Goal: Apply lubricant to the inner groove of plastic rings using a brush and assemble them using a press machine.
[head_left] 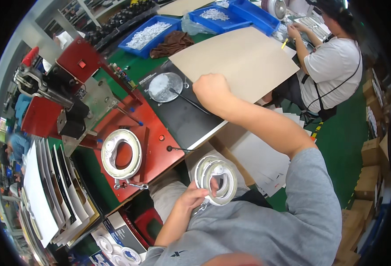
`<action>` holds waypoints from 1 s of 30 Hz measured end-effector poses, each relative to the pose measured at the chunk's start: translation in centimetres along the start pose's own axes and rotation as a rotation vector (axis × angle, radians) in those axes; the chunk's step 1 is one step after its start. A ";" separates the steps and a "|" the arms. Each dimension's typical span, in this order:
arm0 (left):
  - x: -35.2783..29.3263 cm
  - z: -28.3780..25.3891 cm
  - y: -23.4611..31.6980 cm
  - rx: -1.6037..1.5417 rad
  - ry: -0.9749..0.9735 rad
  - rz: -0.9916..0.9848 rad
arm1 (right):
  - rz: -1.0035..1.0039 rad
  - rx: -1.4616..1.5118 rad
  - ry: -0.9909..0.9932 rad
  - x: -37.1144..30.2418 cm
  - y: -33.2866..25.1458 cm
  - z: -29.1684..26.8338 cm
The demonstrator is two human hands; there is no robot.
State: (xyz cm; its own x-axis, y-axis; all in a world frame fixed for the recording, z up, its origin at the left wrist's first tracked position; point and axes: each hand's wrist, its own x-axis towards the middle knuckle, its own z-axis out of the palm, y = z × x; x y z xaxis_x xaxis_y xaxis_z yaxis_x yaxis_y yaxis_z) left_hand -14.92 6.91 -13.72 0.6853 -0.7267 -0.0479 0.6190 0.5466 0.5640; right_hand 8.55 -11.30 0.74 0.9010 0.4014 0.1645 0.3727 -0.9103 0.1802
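My left hand (191, 196) grips a white plastic ring-shaped housing (232, 188) close in front of my body, its fingers and thumb around the near left side. A small metal clip (201, 207) hangs from the ring. My right hand (211, 91) is a fist above the edge of a black mat (191, 126) and a brown cardboard sheet (242, 55). Whatever its curled fingers hold, if anything, is hidden. Just left of it lies a round clear dish (171, 84) with white bits in it and a black rod across its rim.
A red bench press (160, 150) with a lever stands at left, another white ring (135, 153) on its base. Blue trays (174, 22) of small white parts stand at the back. Upright boards (40, 190) fill the left. A co-worker (335, 71) sits at the far right.
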 end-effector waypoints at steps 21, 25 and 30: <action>15.4 10.1 11.5 0.272 0.037 0.322 | 0.232 1.702 -0.186 -13.5 9.6 -3.2; 21.5 11.3 13.1 0.288 0.100 0.278 | 0.389 1.605 -0.116 -10.3 13.6 -2.2; 27.8 8.9 15.0 0.207 0.257 0.266 | 0.525 1.611 -0.125 -6.4 17.9 0.1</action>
State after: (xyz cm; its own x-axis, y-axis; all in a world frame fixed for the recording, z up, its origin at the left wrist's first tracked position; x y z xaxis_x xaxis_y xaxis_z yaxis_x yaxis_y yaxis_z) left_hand 9.99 -8.75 0.77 0.9005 -0.4297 -0.0674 0.3352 0.5870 0.7369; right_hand 9.54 -30.20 2.79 0.9729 0.1074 -0.2047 -0.1896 -0.1360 -0.9724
